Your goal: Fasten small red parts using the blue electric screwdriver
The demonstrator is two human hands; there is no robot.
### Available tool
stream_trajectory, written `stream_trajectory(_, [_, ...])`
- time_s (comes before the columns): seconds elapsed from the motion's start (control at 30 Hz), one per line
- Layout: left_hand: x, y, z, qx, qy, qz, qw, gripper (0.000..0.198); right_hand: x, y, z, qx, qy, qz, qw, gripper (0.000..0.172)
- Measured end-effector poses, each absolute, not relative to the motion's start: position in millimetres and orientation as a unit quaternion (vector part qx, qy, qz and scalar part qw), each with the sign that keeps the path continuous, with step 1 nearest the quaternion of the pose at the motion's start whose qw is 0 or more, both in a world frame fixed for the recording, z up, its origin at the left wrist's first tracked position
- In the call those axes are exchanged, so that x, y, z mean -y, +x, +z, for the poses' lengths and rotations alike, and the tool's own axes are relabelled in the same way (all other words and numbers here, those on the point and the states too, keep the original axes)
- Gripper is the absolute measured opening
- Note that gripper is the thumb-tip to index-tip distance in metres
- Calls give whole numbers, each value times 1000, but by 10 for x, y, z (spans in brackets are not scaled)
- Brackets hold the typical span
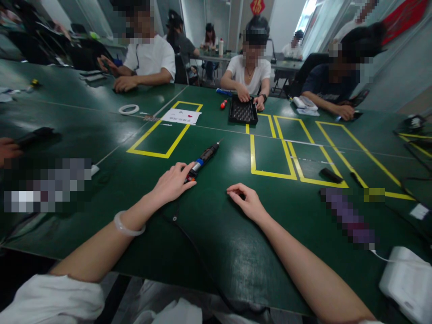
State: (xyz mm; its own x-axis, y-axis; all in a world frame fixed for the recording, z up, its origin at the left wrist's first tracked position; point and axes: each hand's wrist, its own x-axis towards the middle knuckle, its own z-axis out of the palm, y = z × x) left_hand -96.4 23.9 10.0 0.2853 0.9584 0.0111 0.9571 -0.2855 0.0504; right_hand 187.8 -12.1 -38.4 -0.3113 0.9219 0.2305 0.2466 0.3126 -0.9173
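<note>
My left hand (173, 183) lies over the rear end of a black pen-shaped tool (205, 157) with a blue and silver band, its fingers spread and its thumb beside the tool. The tool lies on the green table (202, 234), its thin tip pointing away and to the right. A black cable (192, 247) runs from beneath the hand toward the front edge. To the right, my right hand (248, 200) rests on the table with its fingers curled together; nothing shows in it.
Yellow tape rectangles (275, 173) mark the table, with a paper sheet (181, 116) at one. Across, a person handles a black tray (243, 110). A white tape roll (128, 109) lies at left. A purple object (347, 216) and white charger (407, 283) are at right.
</note>
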Motion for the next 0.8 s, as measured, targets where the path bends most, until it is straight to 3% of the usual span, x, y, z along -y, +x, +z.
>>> stream_trajectory(0.57, [-696, -2755, 11, -737, 674, -6, 51, 77, 138, 1873, -327, 716, -427, 401, 380, 13])
stream_trajectory(0.8, [-674, -2740, 111, -739, 672, -45, -2, 74, 134, 1877, -343, 722, -424, 399, 374, 14])
